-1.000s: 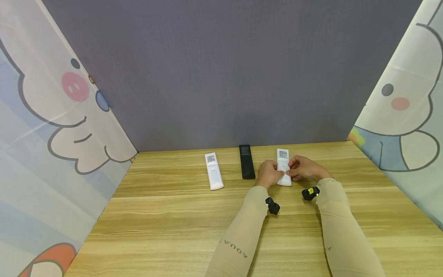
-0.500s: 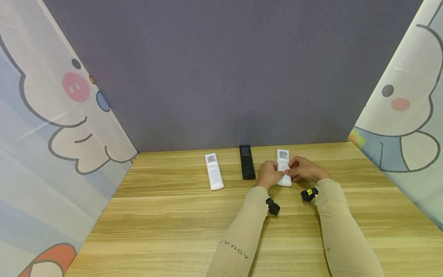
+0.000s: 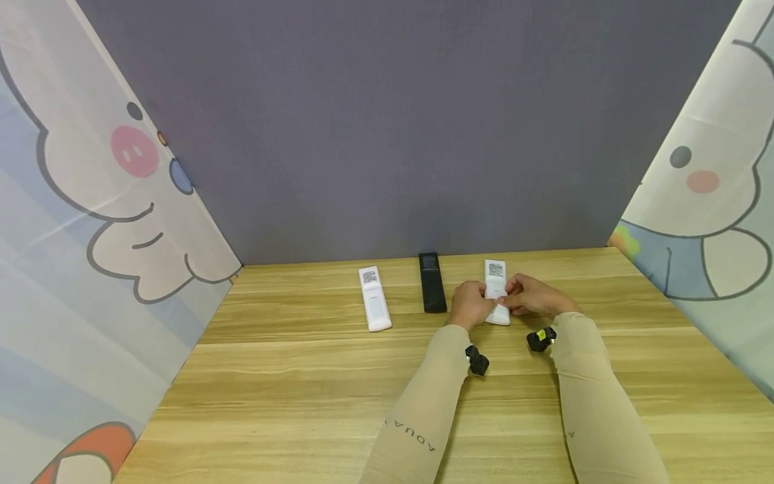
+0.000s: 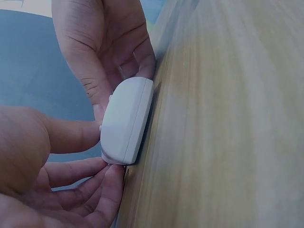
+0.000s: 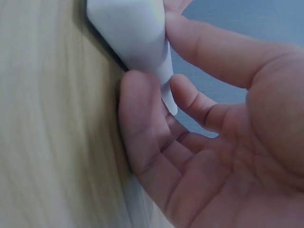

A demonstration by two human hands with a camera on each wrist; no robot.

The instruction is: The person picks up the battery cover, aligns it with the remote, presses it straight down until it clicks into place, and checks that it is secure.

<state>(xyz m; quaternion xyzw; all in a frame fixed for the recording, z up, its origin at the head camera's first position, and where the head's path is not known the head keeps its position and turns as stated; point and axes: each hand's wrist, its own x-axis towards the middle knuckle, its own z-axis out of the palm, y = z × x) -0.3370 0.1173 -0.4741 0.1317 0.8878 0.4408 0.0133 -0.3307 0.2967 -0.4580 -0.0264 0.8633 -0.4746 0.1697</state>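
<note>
A white remote control (image 3: 496,288) lies back side up on the wooden table, its printed label at the far end. My left hand (image 3: 469,306) grips its left edge, thumb on top and fingertips low against the side. From the right, my right hand (image 3: 533,296) holds the opposite edge with its thumb pressing on the back, near the other thumb. The left wrist view shows the rounded end of the remote control (image 4: 124,121) close over the wood between both hands. Seen from the right wrist, fingertips sit under the edge of the remote control (image 5: 135,35).
To the left lies a black remote control (image 3: 432,286), also back side up, close to my left hand. Farther left is a second white remote control (image 3: 375,301). A grey panel (image 3: 387,134) rises behind the wooden table (image 3: 290,390), with cartoon-print cloths at both sides.
</note>
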